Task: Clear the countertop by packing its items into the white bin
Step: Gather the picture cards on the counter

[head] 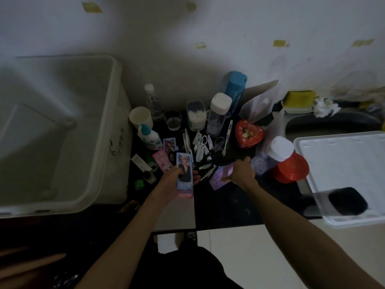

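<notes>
**Cards in hand, bin waiting at the left**

The person stands at a dark table [233, 203] crowded with small things. The left hand [174, 181] holds a tall picture card [184, 174] upright, fingers curled round its edge, the thumb across its face. The right hand [242, 171] rests low on the table with its fingers on a purple card [218, 177]; whether they pinch it or only press on it, I cannot tell.

The white bin [100, 132] stands at the left end of the table, just beside the clutter, its inside bare as far as I can see. Near its wall stand a white cup [140, 117] and a small bottle with a teal cap [149, 135]. Farther back are a blue bottle [235, 89], a clear jar of cotton swabs [195, 115] and a bottle with a white cap [219, 113]. A red heart-shaped tin [249, 133] lies to the right of them, and a red bowl [291, 170] sits near the right hand. A clear tray [343, 176] overhangs the table's right end.
</notes>
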A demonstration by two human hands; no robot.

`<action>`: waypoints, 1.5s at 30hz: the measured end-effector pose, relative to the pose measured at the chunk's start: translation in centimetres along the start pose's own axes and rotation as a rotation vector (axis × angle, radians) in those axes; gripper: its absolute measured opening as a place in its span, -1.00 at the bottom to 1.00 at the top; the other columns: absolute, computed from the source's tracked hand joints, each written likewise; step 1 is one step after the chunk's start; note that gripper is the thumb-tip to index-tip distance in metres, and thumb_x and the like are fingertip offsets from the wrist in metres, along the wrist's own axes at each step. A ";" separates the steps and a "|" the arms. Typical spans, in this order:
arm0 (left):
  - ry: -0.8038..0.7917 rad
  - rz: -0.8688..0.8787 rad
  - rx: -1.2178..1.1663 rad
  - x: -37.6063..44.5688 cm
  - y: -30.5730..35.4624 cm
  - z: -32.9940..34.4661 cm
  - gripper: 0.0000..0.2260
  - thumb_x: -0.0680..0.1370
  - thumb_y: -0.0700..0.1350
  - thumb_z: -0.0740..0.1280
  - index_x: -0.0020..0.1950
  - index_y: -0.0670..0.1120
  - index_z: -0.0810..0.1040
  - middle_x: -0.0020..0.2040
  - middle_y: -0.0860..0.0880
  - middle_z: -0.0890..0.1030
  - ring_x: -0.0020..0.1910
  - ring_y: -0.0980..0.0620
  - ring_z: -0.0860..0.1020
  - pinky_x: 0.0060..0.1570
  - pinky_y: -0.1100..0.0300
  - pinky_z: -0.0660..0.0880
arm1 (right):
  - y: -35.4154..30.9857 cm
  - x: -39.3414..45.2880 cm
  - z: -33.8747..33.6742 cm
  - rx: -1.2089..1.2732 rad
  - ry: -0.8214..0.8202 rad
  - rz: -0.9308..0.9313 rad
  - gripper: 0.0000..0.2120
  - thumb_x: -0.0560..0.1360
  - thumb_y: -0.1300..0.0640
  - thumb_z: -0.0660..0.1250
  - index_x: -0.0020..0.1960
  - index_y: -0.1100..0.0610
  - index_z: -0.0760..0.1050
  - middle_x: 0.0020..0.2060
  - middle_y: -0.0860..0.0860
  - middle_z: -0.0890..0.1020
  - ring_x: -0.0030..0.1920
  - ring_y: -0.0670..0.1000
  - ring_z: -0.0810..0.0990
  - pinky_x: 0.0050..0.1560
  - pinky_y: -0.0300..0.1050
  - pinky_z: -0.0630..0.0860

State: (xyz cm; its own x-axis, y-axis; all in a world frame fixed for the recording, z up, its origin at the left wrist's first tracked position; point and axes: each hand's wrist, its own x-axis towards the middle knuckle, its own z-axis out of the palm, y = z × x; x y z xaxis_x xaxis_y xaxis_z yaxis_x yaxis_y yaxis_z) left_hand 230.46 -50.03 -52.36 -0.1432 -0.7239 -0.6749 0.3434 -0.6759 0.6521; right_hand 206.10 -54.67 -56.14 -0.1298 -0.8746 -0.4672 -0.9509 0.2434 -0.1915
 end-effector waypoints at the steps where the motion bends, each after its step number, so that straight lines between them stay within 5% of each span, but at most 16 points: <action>1: 0.011 -0.004 0.013 -0.1 0.1 0.0 -0.69 0.64 -0.26 0.04 0.31 -0.32 0.42 0.03 -0.26 0.62 -0.06 -0.14 0.65 0.04 0.00 0.62 | 0.0 -0.3 -0.1 -0.019 0.018 -0.002 -0.06 0.06 -0.27 0.63 0.27 0.19 0.42 0.27 0.19 0.37 0.17 0.16 0.49 0.05 0.01 0.56; 7: 0.045 0.004 0.040 0.2 0.1 -0.1 -0.69 0.65 -0.25 0.04 0.34 -0.30 0.39 0.00 -0.25 0.63 -0.13 -0.10 0.67 -0.20 0.11 0.65 | 0.2 -1.3 0.4 0.072 0.071 0.036 -0.35 0.26 -0.13 0.57 0.21 0.16 0.46 0.07 0.11 0.62 0.04 0.11 0.62 0.01 0.02 0.60; 12: 0.032 0.079 0.078 0.4 0.6 0.2 -0.64 0.67 -0.24 0.04 0.44 0.00 0.30 0.11 -0.25 0.60 -0.13 -0.14 0.65 -0.27 0.14 0.60 | 0.7 -2.7 -2.3 0.156 -0.057 0.117 -0.75 0.48 0.06 0.36 0.10 0.16 0.52 -0.11 0.06 0.60 -0.08 0.06 0.59 -0.04 -0.04 0.55; 16: 0.024 0.073 0.102 0.6 0.6 0.7 -0.62 0.66 -0.24 0.06 0.47 -0.03 0.28 0.12 -0.25 0.61 -0.16 -0.13 0.65 -0.33 0.15 0.56 | 0.4 -4.4 -5.8 -0.037 0.078 -0.095 -0.72 0.54 0.21 0.32 0.23 0.21 0.46 0.00 0.12 0.63 0.02 0.10 0.63 0.05 0.00 0.58; 21: -0.041 0.019 0.038 0.3 0.8 2.0 -0.63 0.65 -0.30 0.06 0.42 -0.07 0.33 0.11 -0.21 0.62 -0.11 -0.14 0.65 -0.21 0.05 0.59 | -1.0 -5.5 -10.7 0.254 0.101 -0.461 -0.86 0.60 0.21 0.25 0.15 0.14 0.45 -0.08 -0.01 0.60 -0.11 -0.03 0.58 -0.15 -0.22 0.41; 24: -0.036 -0.027 -0.094 0.3 0.9 2.7 -0.62 0.60 -0.28 0.17 0.42 -0.15 0.40 0.27 -0.23 0.53 0.07 -0.18 0.59 0.05 -0.09 0.58 | -2.3 -4.8 -11.8 0.192 -0.082 -0.643 -0.81 0.60 0.15 0.29 0.21 0.07 0.48 -0.10 -0.21 0.53 -0.15 -0.22 0.53 -0.12 -0.32 0.39; 27: -0.064 -0.149 -0.177 0.1 0.9 3.2 -0.54 0.53 0.03 0.39 0.33 -0.22 0.48 0.27 -0.27 0.52 0.18 -0.24 0.54 0.29 -0.30 0.38 | -4.1 -3.9 -10.6 0.078 -0.165 -0.708 -0.70 0.56 0.12 0.35 0.28 0.11 0.48 0.00 -0.09 0.57 -0.06 -0.10 0.55 -0.03 -0.21 0.45; 30: -0.159 -0.152 -0.078 -0.5 0.7 3.9 -0.54 0.61 0.14 0.22 0.26 -0.22 0.55 0.07 -0.27 0.63 -0.02 -0.19 0.63 0.22 -0.19 0.48 | -4.8 -3.0 -8.3 0.161 -0.100 -0.627 -0.62 0.47 0.03 0.47 0.22 0.12 0.49 0.02 0.04 0.63 -0.06 -0.03 0.59 -0.04 -0.13 0.54; 34: -0.132 -0.007 0.040 -0.4 0.4 2.6 -0.69 0.64 -0.06 0.22 0.38 -0.03 0.43 0.08 -0.23 0.66 -0.10 -0.13 0.65 -0.20 0.06 0.62 | -4.2 -2.3 -5.0 0.480 0.144 -0.368 -0.78 0.53 0.12 0.38 0.13 0.16 0.52 -0.01 0.07 0.65 -0.06 -0.02 0.61 -0.07 -0.19 0.49; 37: -0.069 -0.020 0.013 -0.6 0.4 1.3 -0.63 0.67 -0.15 0.17 0.48 -0.09 0.31 0.08 -0.22 0.65 -0.21 -0.08 0.67 -0.30 0.12 0.60 | -1.4 -1.7 -2.1 0.316 0.137 -0.155 -0.70 0.51 0.18 0.38 0.21 0.21 0.44 0.15 0.16 0.57 0.12 0.13 0.57 0.05 -0.05 0.48; 41: -0.003 -0.053 -0.080 -0.8 0.1 0.0 -0.64 0.66 -0.18 0.16 0.46 -0.13 0.34 0.17 -0.28 0.60 -0.12 -0.12 0.67 -0.18 0.04 0.63 | 1.5 -2.3 1.2 0.181 0.020 -0.158 -0.27 0.30 0.18 0.58 0.38 0.20 0.34 0.33 0.13 0.43 0.22 0.17 0.54 0.16 0.05 0.51; 45: 0.038 -0.076 -0.213 -1.8 0.3 -0.1 -0.82 0.64 -0.24 0.13 0.13 -0.20 0.50 -0.02 -0.26 0.60 -0.06 -0.18 0.59 0.06 -0.12 0.58 | 2.2 -2.5 2.3 0.151 0.106 -0.182 -0.34 0.31 0.13 0.57 0.34 0.13 0.39 0.26 0.07 0.45 0.16 0.14 0.55 0.06 0.05 0.55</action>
State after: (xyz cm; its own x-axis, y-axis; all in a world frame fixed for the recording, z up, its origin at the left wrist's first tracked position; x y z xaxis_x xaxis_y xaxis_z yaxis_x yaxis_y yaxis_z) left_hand 230.89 -48.95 -50.97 -0.1425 -0.6638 -0.7342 0.5214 -0.6808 0.5144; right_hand 205.03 -50.94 -57.39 0.0032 -0.9467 -0.3221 -0.9096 0.1311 -0.3943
